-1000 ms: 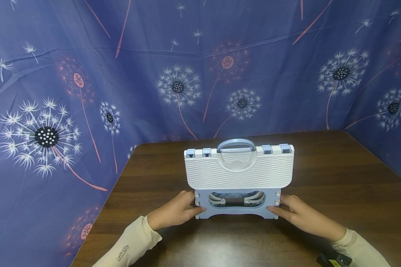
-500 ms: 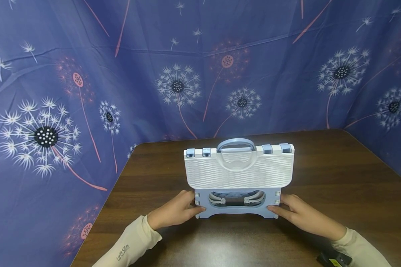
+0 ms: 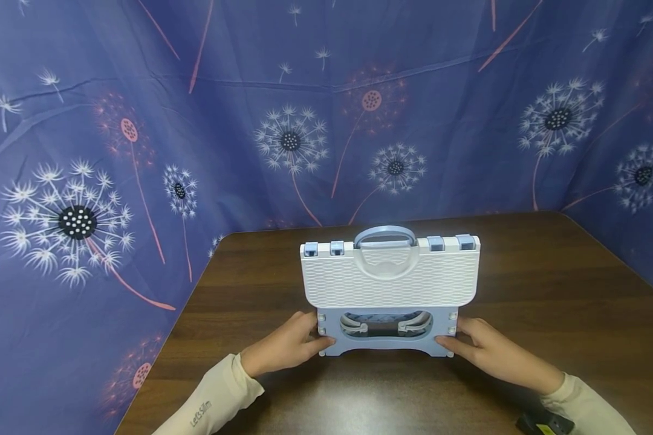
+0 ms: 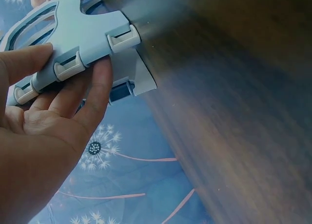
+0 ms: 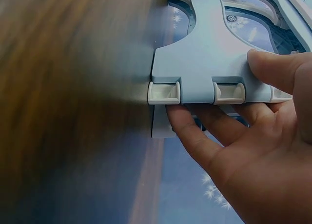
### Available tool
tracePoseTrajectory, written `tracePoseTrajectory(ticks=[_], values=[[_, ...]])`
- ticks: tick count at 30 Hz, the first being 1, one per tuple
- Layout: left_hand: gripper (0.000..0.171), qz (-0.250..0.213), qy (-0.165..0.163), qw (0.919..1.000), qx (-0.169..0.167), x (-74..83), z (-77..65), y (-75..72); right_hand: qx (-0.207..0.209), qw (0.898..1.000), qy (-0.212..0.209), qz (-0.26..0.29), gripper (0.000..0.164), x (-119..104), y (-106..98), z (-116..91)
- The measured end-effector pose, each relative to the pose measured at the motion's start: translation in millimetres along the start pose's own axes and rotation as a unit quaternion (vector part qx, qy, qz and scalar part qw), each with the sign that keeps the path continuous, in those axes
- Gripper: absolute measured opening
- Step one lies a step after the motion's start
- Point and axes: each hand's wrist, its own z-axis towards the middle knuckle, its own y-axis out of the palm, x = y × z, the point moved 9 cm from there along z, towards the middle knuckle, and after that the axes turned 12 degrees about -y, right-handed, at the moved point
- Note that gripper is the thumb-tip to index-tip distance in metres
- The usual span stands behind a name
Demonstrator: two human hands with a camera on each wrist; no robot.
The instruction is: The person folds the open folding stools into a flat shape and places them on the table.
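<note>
A white and light-blue folding step stool (image 3: pixel 389 284) stands upright on the table, its textured white top panel partly folded down over the blue leg frame (image 3: pixel 386 343). A blue carry handle (image 3: pixel 384 231) arches above its upper edge. My left hand (image 3: pixel 285 344) grips the left side of the leg frame, thumb on the front face and fingers behind the hinged edge. At the opposite side, my right hand (image 3: pixel 487 350) holds the frame the same way. Both wrist views show the thumb on the blue face (image 5: pixel 204 63) and fingers under the white hinges (image 4: pixel 70 65).
The dark wood table (image 3: pixel 239 266) extends around the stool. A blue dandelion-print cloth (image 3: pixel 326 121) hangs behind it and at both sides. Near the right sleeve lies a small black object (image 3: pixel 544 423) with a yellow patch.
</note>
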Motion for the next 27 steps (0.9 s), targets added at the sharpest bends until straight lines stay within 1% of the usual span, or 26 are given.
tracePoseTrajectory(ticks=[3, 6, 11, 14, 20, 27], values=[[0.052, 0.009, 0.007, 0.9999, 0.005, -0.1, -0.4, 0.7, 0.002, 1.0, 0.0, 0.012, 0.032, -0.4, 0.9, -0.6], [0.047, 0.016, 0.012, 0.9998, 0.008, -0.3, -1.2, 2.0, 0.0, 1.0, 0.003, 0.028, 0.031, -0.1, 2.8, -1.0], [0.047, 0.016, 0.018, 0.9997, 0.003, -0.8, -3.2, 4.5, -0.006, 0.999, 0.006, 0.04, 0.022, 1.1, 6.2, -2.3], [0.048, 0.02, 0.028, 0.9994, 0.0, 1.3, -5.1, 4.6, -0.009, 0.999, 0.003, 0.045, 0.022, 1.1, 7.4, -2.6], [0.054, 0.024, 0.047, 0.9986, -0.004, 6.0, -8.0, 2.5, -0.01, 0.999, -0.004, 0.042, 0.024, -0.5, 6.4, -1.6], [0.048, 0.024, 0.063, 0.9977, 0.003, 10.6, -5.0, 0.1, -0.009, 0.999, -0.003, 0.037, 0.024, -2.0, 2.6, -0.3]])
